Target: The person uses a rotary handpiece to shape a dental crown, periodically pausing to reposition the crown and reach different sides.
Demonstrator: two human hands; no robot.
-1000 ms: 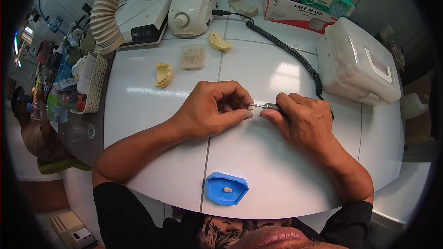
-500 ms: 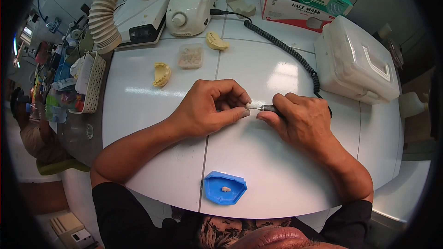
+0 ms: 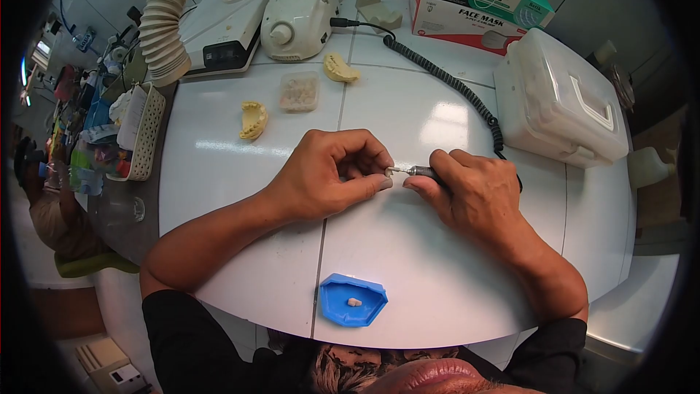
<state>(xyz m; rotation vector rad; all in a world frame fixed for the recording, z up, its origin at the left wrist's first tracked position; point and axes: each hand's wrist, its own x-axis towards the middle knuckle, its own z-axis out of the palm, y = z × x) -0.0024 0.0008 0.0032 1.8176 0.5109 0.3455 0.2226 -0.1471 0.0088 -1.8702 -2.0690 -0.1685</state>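
Note:
Between the thumb and fingertips of my left hand point(image 3: 328, 179) is a small whitish, tooth-like piece point(image 3: 389, 173), mostly hidden by the fingers. My right hand point(image 3: 477, 191) is closed around a dark rotary handpiece point(image 3: 423, 171), pen-fashion. Its thin metal bur point(image 3: 399, 170) points left, with the tip right at the piece. A coiled black cord point(image 3: 452, 77) runs from the handpiece to a white control unit point(image 3: 295, 22) at the back. Nearer my body sits a blue tray point(image 3: 334, 315) holding a small pinkish-white piece point(image 3: 354, 303).
Two yellowish dental casts point(image 3: 254, 120) and a small clear box point(image 3: 299, 93) of pale bits lie beyond my left hand. A ribbed hose point(image 3: 162, 36) hangs at back left. A white case point(image 3: 561, 102) and mask boxes point(image 3: 467, 18) stand right. Another person point(image 3: 55, 208) sits far left.
The view has shifted slightly. Both hands keep nearly the same pose, with the bur still at the small piece.

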